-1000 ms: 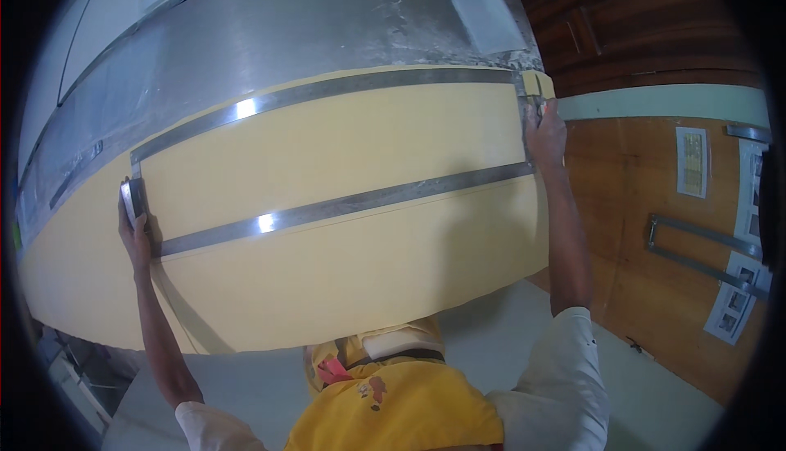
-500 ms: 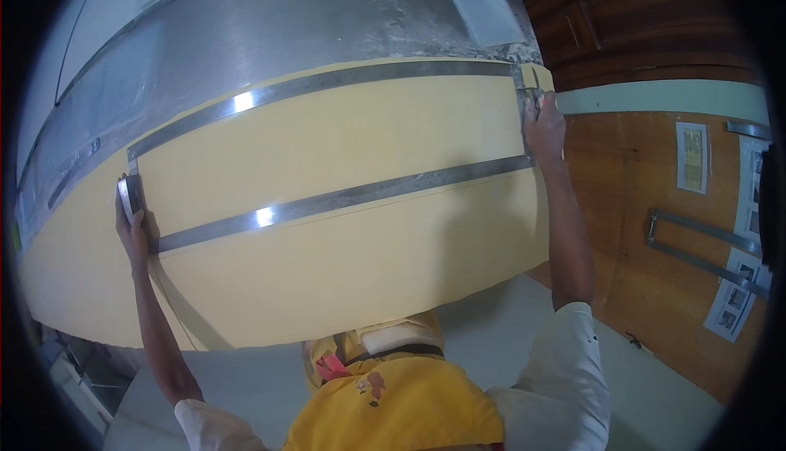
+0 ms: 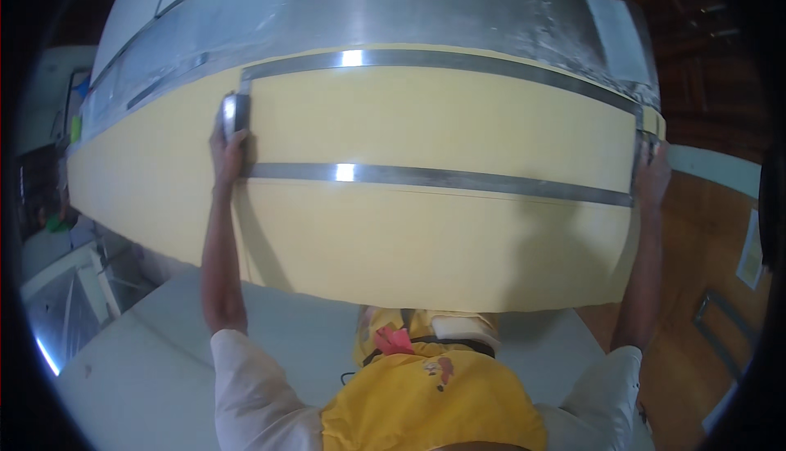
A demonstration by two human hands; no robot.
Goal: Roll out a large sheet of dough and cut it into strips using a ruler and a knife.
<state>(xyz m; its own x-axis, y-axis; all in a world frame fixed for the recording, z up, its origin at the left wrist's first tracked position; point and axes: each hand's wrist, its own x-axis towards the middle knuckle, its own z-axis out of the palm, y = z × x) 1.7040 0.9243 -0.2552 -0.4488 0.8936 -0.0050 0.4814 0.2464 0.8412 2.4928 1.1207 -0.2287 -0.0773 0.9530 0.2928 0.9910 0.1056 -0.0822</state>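
Note:
A wide pale yellow sheet (image 3: 442, 119) covers the near part of the metal work surface. On it lies a long rectangular metal frame (image 3: 458, 179) with two shiny parallel bars. My left hand (image 3: 228, 155) is closed round a block-like metal handle (image 3: 236, 112) at the frame's left end, thumb on the near side. At the opposite end my right hand (image 3: 654, 174) is closed round the frame's other handle (image 3: 648, 142), mostly hidden by the fingers. A thin line runs across the sheet just below the lower bar.
Behind the sheet, the grey metal surface (image 3: 409, 13) carries a pale rectangular sheet (image 3: 616, 38) at the far right. A wooden panel (image 3: 696, 238) stands on the right, with another metal frame (image 3: 725, 328) against it. A white-framed structure (image 3: 74, 287) is at the lower left.
My view has turned left, so the sheet, the frame and both hands appear farther right. Both hands keep their hold on the handles; the frame shows no clear shift on the sheet.

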